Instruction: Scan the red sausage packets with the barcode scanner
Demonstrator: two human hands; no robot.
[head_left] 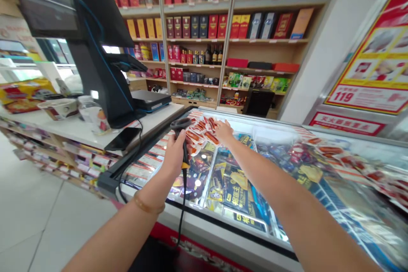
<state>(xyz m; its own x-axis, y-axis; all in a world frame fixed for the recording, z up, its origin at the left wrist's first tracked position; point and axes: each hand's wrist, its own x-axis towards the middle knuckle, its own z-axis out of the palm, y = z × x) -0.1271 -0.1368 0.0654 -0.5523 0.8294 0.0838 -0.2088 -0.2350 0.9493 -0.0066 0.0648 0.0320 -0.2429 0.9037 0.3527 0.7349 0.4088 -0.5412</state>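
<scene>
My left hand [174, 154] is wrapped round the handle of a black barcode scanner [180, 124], held upright over the freezer's glass top. A black cable hangs from the base of its grip. My right hand [224, 131] reaches forward to a pile of packed sausages [199, 129] lying on the glass. Its fingers are closed on the edge of one sausage packet [211, 124] at the right of the pile; the fingertips are partly hidden. The packets are clear and white, with reddish-brown sausages inside.
A chest freezer [232, 242] with bagged food under glass stands before me. More sausage packets [334, 151] lie at the right. On the left counter are a checkout terminal [102, 72], a phone [123, 139] and bowls [59, 108]. Shelves of boxes [199, 27] stand behind.
</scene>
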